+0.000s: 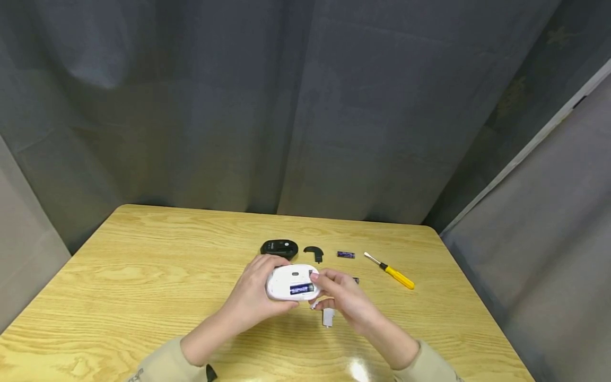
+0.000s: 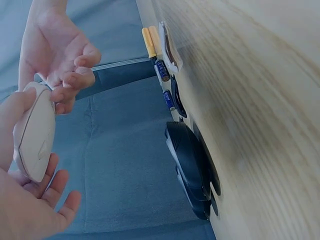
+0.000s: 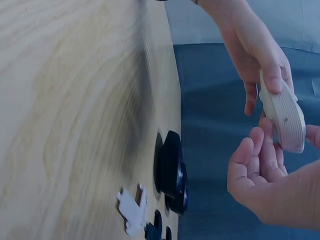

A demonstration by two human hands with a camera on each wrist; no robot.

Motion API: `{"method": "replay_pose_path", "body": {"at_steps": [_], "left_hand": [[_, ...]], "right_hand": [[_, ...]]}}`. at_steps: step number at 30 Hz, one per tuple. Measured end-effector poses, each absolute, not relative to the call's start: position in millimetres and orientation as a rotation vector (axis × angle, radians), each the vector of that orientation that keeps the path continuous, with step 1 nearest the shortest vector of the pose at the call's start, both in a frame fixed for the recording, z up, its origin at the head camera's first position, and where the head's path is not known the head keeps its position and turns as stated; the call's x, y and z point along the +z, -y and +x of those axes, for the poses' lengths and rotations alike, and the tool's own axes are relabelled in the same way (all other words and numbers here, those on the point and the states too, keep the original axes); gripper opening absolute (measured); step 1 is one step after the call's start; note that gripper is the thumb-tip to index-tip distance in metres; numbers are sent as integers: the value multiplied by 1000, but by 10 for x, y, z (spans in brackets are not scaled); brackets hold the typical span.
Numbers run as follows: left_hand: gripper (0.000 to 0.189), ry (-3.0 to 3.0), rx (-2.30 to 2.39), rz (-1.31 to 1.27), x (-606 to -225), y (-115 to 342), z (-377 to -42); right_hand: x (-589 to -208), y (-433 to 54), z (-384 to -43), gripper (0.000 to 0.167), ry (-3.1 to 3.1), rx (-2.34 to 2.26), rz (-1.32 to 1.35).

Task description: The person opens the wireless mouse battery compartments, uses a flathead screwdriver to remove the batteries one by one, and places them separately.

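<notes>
A white computer mouse (image 1: pixel 281 281) is held underside up above the table, its battery compartment uncovered. One dark blue battery (image 1: pixel 301 289) lies in the compartment. My left hand (image 1: pixel 253 286) grips the mouse by its left end, thumb along the near side and fingers along the far side. At the other end my right hand (image 1: pixel 346 297) pinches the mouse, with the thumb over the compartment's upper right and fingers underneath. A white battery cover (image 1: pixel 328 317) lies on the table just below the right hand. Another battery (image 1: pixel 356 279) is mostly hidden behind that hand.
Behind the left hand sits a black mouse (image 1: pixel 277 247), with a second dark rounded body (image 2: pixel 200 207) beside it in the left wrist view. A black cover (image 1: pixel 315 251), a loose battery (image 1: pixel 346 254) and a yellow-handled screwdriver (image 1: pixel 398 276) lie to its right on the wooden table (image 1: pixel 143 276).
</notes>
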State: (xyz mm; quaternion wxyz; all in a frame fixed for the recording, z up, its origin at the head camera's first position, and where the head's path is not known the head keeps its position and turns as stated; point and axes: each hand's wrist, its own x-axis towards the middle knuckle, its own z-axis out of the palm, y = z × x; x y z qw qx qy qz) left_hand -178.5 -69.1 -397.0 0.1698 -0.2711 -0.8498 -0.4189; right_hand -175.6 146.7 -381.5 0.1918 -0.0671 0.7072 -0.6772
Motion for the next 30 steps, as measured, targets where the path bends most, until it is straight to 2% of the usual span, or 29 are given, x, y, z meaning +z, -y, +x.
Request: {"method": "replay_pose_path", "body": {"at_steps": [5, 15, 20, 30], "left_hand": [[69, 2424, -1209, -757, -3950, 717, -1772], [69, 2440, -1236, -736, -3955, 751, -1748], [70, 2443, -1225, -726, -3959, 784, -1737], [70, 2455, -1217, -680, -3998, 857, -1723]], "right_hand": [[-3782, -1497, -1760, 47, -2198, -1789, -263], [-3716, -1626, -1781, 36, -2585, -1586, -485], [-3722, -1714, -1793, 37, -2754, -1543, -596], [-3761, -1989, -1890, 41, -3086, -1368, -583]]}}
